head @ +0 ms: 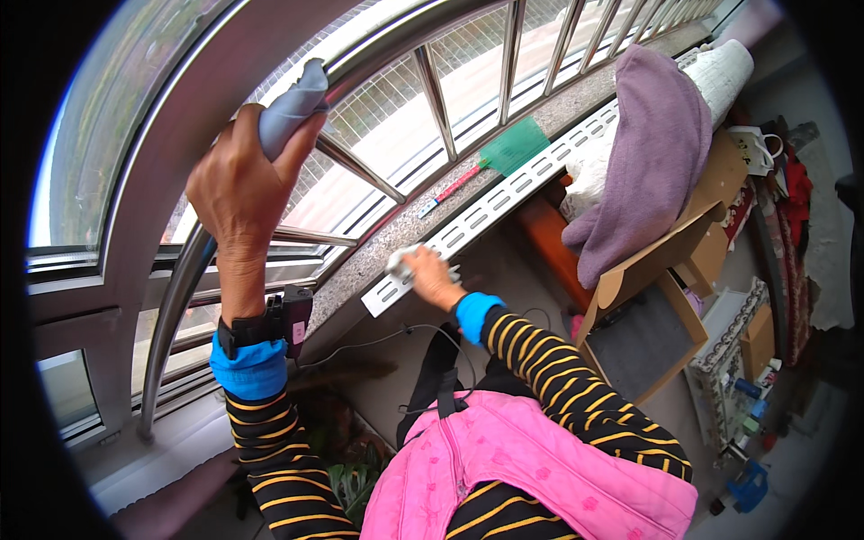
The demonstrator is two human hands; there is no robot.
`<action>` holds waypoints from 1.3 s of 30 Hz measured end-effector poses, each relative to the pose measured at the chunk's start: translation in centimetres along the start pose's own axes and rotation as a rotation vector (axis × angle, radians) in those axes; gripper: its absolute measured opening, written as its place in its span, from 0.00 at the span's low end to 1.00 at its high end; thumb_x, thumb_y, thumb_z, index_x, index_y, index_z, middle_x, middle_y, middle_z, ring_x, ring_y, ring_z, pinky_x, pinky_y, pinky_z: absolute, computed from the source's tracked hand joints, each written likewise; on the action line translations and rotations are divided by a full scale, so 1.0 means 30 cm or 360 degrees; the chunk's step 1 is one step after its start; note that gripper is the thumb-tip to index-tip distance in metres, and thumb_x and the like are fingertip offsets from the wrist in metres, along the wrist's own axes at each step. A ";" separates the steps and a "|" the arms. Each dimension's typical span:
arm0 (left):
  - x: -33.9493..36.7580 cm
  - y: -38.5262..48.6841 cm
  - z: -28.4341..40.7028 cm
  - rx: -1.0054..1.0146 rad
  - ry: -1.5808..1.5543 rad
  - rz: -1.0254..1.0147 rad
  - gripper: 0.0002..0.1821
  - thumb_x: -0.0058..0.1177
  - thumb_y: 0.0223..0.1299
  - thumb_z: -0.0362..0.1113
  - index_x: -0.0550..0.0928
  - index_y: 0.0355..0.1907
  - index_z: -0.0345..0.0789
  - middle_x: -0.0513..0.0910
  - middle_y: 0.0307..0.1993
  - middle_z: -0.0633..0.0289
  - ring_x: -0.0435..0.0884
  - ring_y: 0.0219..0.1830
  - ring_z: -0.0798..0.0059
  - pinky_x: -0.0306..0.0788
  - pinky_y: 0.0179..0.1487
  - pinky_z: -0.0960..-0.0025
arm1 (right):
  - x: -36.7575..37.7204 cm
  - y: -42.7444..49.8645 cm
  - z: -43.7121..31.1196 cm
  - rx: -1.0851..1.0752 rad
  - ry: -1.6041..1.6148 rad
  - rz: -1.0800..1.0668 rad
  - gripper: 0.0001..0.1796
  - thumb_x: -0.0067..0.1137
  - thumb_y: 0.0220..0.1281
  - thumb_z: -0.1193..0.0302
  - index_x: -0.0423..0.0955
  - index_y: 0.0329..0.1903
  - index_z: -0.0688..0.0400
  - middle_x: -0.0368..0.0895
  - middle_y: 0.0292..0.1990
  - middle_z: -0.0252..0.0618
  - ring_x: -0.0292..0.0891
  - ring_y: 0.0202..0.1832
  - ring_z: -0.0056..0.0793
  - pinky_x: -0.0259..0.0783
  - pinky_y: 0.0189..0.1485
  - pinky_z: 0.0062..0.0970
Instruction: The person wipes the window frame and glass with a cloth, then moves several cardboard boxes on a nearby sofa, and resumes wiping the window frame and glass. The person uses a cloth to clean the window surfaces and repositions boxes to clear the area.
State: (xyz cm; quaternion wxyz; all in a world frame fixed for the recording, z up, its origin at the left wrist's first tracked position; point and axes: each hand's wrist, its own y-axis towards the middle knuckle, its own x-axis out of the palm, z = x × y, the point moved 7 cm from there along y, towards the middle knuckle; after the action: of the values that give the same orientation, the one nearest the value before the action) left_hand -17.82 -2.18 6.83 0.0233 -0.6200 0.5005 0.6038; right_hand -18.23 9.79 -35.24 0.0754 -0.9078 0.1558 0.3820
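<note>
My left hand (246, 175) is wrapped round a folded blue-grey cloth (293, 108), which lies against the curved metal handrail (354, 71) in front of the window. Lower and to the right, my right hand (432, 275) grips a crumpled whitish cloth (403, 262) at the near end of a white slotted metal cover (466, 228). On the speckled stone sill (344, 273) a green fly swatter (516, 145) with a red handle lies behind the slotted cover. A purple towel (644, 155) is draped over the cover further right.
Upright metal bars (435, 101) stand between sill and handrail. An open cardboard box (682, 337) is on the right, near a wooden piece (553, 236) and an ornate white-framed stand (722, 351). A thin cable (364, 345) hangs before me. A leafy plant (354, 482) is low at left.
</note>
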 end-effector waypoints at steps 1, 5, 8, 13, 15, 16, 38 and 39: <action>0.002 0.001 0.001 0.0007 0.0009 0.0010 0.34 0.55 0.52 0.69 0.83 0.43 0.39 0.86 0.30 0.56 0.86 0.27 0.61 0.79 0.32 0.65 | 0.067 -0.021 -0.073 -0.0088 0.0059 -0.0090 0.20 0.53 0.47 0.80 0.75 0.44 0.45 0.70 0.41 0.47 0.72 0.45 0.52 0.73 0.43 0.48; 0.010 -0.004 -0.007 0.0011 0.0027 0.0022 0.34 0.53 0.52 0.70 0.83 0.43 0.39 0.86 0.29 0.57 0.86 0.27 0.62 0.79 0.31 0.66 | 0.256 -0.063 -0.247 -0.0350 0.0106 -0.0535 0.22 0.63 0.46 0.75 0.76 0.47 0.44 0.70 0.45 0.45 0.71 0.45 0.50 0.72 0.47 0.46; 0.015 -0.008 -0.011 0.0002 0.0043 0.0033 0.34 0.53 0.52 0.70 0.83 0.42 0.40 0.86 0.29 0.57 0.86 0.26 0.63 0.79 0.31 0.66 | 0.235 -0.052 -0.234 -0.0420 0.0171 -0.0575 0.22 0.63 0.46 0.74 0.76 0.47 0.44 0.70 0.46 0.45 0.71 0.46 0.49 0.71 0.48 0.46; 0.004 -0.007 -0.005 0.0023 0.0032 0.0099 0.33 0.52 0.53 0.70 0.84 0.41 0.40 0.86 0.28 0.57 0.86 0.27 0.63 0.79 0.31 0.66 | -0.020 0.004 -0.026 -0.0334 -0.0043 -0.0204 0.20 0.62 0.45 0.75 0.78 0.45 0.46 0.74 0.39 0.44 0.73 0.43 0.48 0.72 0.45 0.42; 0.002 -0.007 -0.001 0.0014 0.0039 0.0089 0.32 0.52 0.53 0.70 0.83 0.40 0.40 0.86 0.28 0.57 0.86 0.26 0.63 0.78 0.30 0.66 | -0.207 0.034 0.105 -0.0299 -0.0104 0.0201 0.16 0.59 0.48 0.74 0.78 0.43 0.49 0.75 0.35 0.45 0.74 0.40 0.48 0.72 0.42 0.42; 0.001 -0.007 -0.002 0.0006 0.0040 0.0078 0.32 0.52 0.53 0.70 0.83 0.39 0.40 0.85 0.27 0.57 0.86 0.26 0.63 0.78 0.30 0.66 | -0.298 0.054 0.183 -0.0160 -0.0170 0.0397 0.13 0.54 0.53 0.73 0.78 0.43 0.51 0.76 0.33 0.45 0.74 0.39 0.49 0.72 0.41 0.43; 0.019 -0.005 -0.018 0.0042 0.0045 0.0171 0.28 0.49 0.59 0.65 0.82 0.40 0.40 0.84 0.28 0.55 0.84 0.28 0.57 0.76 0.29 0.59 | -0.149 -0.160 0.034 0.0230 0.1018 -0.0531 0.29 0.62 0.43 0.68 0.76 0.54 0.56 0.81 0.46 0.49 0.78 0.50 0.41 0.72 0.53 0.34; 0.031 -0.005 -0.025 0.0035 0.0038 0.0150 0.28 0.48 0.60 0.65 0.81 0.41 0.41 0.84 0.29 0.55 0.84 0.29 0.56 0.77 0.29 0.59 | -0.221 -0.203 0.019 0.0173 0.1353 -0.0475 0.28 0.60 0.45 0.71 0.74 0.55 0.59 0.82 0.45 0.44 0.78 0.49 0.34 0.71 0.53 0.31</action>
State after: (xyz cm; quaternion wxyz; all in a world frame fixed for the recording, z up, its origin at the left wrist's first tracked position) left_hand -17.39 -3.14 6.24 -0.0044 -0.6027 0.5359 0.5913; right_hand -20.93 17.16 -30.78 0.1065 -0.9913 0.0603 -0.0484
